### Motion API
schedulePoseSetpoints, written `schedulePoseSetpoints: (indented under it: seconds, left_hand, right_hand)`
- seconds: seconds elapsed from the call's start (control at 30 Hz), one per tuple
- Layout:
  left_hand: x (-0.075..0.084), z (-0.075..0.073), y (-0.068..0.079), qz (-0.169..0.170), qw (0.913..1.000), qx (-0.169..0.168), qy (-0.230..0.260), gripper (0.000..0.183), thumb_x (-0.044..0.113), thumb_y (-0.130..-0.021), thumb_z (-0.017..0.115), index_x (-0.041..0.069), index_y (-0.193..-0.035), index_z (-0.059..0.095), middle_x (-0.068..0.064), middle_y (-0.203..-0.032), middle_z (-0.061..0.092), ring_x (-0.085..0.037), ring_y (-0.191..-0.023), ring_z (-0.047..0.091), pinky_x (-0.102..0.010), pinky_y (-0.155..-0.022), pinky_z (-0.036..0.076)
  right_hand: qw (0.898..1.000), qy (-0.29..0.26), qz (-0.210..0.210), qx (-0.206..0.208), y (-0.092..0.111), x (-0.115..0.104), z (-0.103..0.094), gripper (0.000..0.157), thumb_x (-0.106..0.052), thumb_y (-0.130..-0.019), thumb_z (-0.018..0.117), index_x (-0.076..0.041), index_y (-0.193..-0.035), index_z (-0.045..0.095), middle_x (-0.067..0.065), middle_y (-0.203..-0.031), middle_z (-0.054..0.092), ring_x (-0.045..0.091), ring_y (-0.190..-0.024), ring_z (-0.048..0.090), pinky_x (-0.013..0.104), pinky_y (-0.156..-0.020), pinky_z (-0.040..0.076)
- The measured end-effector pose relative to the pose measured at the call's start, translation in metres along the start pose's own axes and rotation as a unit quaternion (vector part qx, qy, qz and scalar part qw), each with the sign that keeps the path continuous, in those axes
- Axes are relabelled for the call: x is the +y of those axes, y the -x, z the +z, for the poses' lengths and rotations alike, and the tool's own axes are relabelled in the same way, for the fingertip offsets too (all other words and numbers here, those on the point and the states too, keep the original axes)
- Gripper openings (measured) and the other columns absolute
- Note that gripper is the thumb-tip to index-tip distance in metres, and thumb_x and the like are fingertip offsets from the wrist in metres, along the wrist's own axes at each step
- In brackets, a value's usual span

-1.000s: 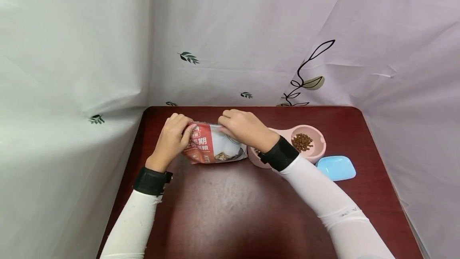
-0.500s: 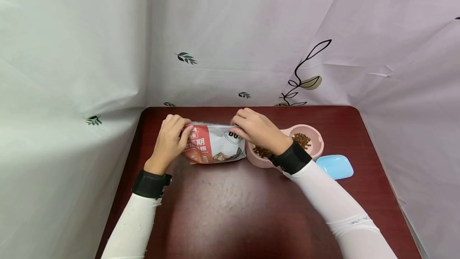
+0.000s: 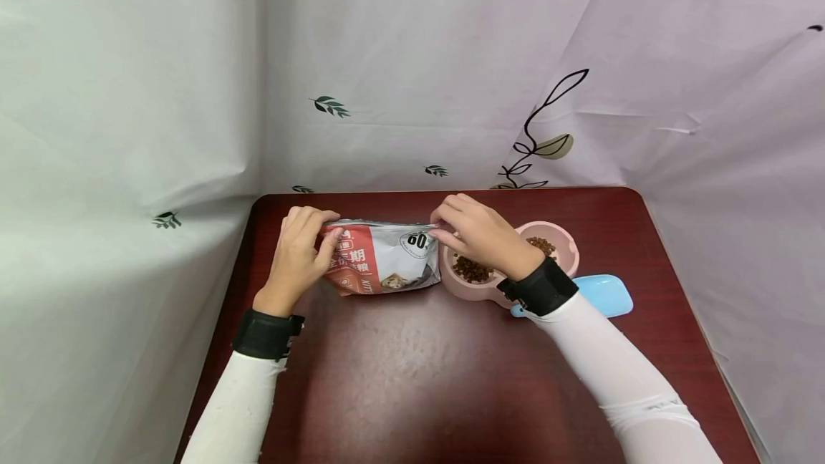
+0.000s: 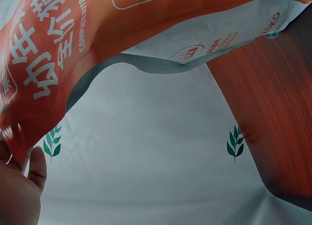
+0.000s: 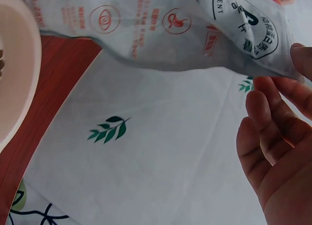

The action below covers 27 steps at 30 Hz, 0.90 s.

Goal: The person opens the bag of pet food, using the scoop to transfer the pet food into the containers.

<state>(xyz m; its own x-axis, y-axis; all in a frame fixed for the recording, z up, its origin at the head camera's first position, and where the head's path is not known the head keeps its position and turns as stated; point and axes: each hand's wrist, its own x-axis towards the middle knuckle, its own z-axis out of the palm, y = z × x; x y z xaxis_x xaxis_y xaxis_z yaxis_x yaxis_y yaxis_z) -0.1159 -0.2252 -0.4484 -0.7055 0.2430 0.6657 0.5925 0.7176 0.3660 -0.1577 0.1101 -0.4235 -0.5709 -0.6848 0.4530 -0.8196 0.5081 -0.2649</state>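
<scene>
A red and white bag of cat food (image 3: 402, 253) stands on the table, its front toward me. My left hand (image 3: 298, 256) holds the bag's upper left corner between thumb and fingers. At the upper right corner, my right hand (image 3: 477, 231) pinches the top edge. In the right wrist view the thumb lies on the printed side of the bag (image 5: 170, 30), and the fingertips of the right hand (image 5: 282, 152) are behind it. The top edge looks drawn straight between both hands. In the left wrist view only part of the left hand (image 4: 22, 186) shows at the corner.
Right of the bag sits a pink double bowl (image 3: 568, 258), with brown kibble (image 3: 472, 270) in both hollows, partly behind the right hand. A light blue scoop (image 3: 606, 296) lies beside it, partly under the right forearm. Fabric walls (image 3: 412, 77) enclose the dark red table (image 3: 412, 378).
My right hand has slid rightward along the bag's top edge, from near its middle to the right corner. The left hand keeps its hold. More of the bag's front now shows.
</scene>
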Motion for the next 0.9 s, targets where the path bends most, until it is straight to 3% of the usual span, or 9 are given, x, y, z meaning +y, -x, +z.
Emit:
schedulePoseSetpoints:
  seconds: [0.63,0.9]
  left_hand:
    - [-0.006,-0.011,0.001,0.0,1.0,0.0,-0.009,0.028,0.017,-0.094,0.071,-0.002,-0.114,0.066,-0.019,-0.1,0.064,-0.04,-0.094,0.051,-0.051,-0.086,0.038]
    - [-0.009,-0.015,0.006,-0.021,0.9997,0.005,-0.006,0.04,0.024,-0.092,0.07,-0.002,-0.121,0.064,-0.02,-0.108,0.063,-0.038,-0.099,0.052,-0.051,-0.089,0.038]
  right_hand:
    - [1.0,0.0,0.025,0.006,0.013,0.013,-0.006,0.02,-0.025,-0.095,0.076,-0.009,-0.105,0.068,0.006,-0.102,0.066,0.023,-0.095,0.062,0.04,-0.081,0.054]
    - [0.999,0.005,0.043,0.004,0.026,0.018,-0.011,0.022,-0.024,-0.095,0.076,-0.007,-0.106,0.068,0.008,-0.103,0.066,0.025,-0.097,0.062,0.041,-0.08,0.054]
